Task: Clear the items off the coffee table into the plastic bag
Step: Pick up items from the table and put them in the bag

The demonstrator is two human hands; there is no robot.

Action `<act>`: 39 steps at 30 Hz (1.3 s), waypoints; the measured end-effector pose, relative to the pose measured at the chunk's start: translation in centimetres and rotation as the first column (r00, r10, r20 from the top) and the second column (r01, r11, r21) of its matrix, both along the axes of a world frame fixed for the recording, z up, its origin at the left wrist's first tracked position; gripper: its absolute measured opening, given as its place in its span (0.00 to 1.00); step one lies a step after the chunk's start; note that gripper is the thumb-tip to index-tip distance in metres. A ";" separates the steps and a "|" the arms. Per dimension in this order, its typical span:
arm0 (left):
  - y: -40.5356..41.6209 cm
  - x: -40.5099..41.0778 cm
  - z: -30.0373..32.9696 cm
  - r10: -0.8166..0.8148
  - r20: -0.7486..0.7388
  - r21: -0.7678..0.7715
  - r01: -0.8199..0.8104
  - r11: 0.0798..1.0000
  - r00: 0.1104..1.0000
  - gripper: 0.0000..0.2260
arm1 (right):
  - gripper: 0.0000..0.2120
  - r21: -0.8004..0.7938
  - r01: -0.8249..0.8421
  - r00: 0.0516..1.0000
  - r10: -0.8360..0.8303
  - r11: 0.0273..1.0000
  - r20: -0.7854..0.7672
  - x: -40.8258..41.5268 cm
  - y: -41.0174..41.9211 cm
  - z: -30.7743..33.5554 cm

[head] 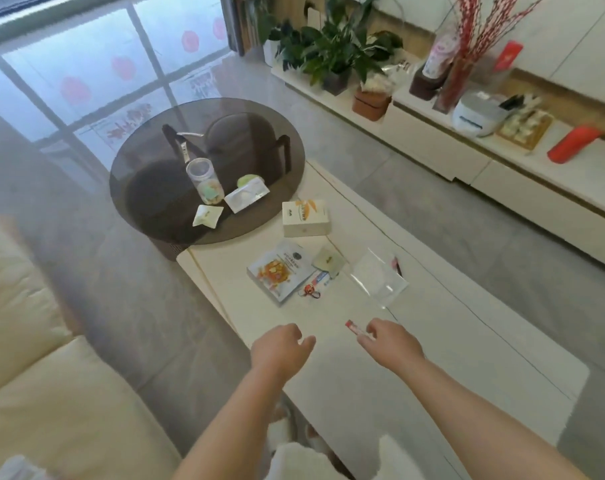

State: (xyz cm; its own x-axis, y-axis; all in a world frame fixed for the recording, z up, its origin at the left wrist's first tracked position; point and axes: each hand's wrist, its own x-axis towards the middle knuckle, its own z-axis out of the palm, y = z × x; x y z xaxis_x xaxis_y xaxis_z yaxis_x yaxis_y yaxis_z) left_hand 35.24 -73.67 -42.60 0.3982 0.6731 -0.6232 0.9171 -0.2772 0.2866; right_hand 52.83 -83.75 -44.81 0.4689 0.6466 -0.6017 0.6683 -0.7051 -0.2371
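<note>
Head view: white coffee table (432,341), round glass top (148,188) overlapping its far left corner. Clear plastic bag (379,277) lies flat mid-table, toward the right edge, mouth not held open. White top carries one box (305,218), one snack pouch (280,271), one small sachet (328,261), one red charm (309,290). Glass carries one jar (205,181), two packets. Left hand (280,349) loosely curled, empty. Right hand (391,344) pinches one red stick (354,329). Risk: the limp bag slides or folds if the stick is pushed in one-handed.
</note>
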 end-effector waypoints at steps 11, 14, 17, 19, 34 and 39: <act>4.8 8.7 -10.9 -0.139 -0.045 -0.121 0.132 0.984 0.989 0.19 | 0.18 -0.102 0.217 0.975 -0.220 0.971 -0.019 6.1 1.0 -10.2; 5.2 10.1 -15.9 -0.133 -0.041 -0.174 0.124 0.977 0.990 0.18 | 0.18 -0.130 0.183 0.982 -0.187 0.974 -0.018 6.8 2.0 -14.6; 5.6 11.1 -21.2 -0.147 -0.049 -0.193 0.135 0.972 0.988 0.17 | 0.16 -0.161 0.150 0.987 -0.156 0.975 -0.026 6.8 3.1 -19.4; 6.1 11.9 -24.5 -0.146 -0.053 -0.184 0.135 0.974 0.988 0.17 | 0.14 -0.163 0.149 0.987 -0.156 0.975 -0.034 6.7 3.7 -22.7; 11.6 15.1 -34.9 -0.261 -0.117 0.191 0.280 0.941 0.958 0.17 | 0.26 -0.032 -0.032 0.982 0.037 0.999 0.184 5.2 5.2 -34.9; 11.9 15.4 -35.9 -0.219 -0.116 0.160 0.236 0.958 0.969 0.12 | 0.21 0.024 -0.024 0.983 0.020 0.999 0.184 6.0 5.6 -35.7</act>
State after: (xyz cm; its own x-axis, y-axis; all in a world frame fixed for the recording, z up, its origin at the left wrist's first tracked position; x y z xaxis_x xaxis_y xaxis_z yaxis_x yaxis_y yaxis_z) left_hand 50.67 -61.82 -78.53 0.4975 0.6713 -0.5494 0.8447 -0.5191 0.1306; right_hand 58.84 -78.10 -80.50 0.5554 0.6725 -0.4891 0.7175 -0.6849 -0.1270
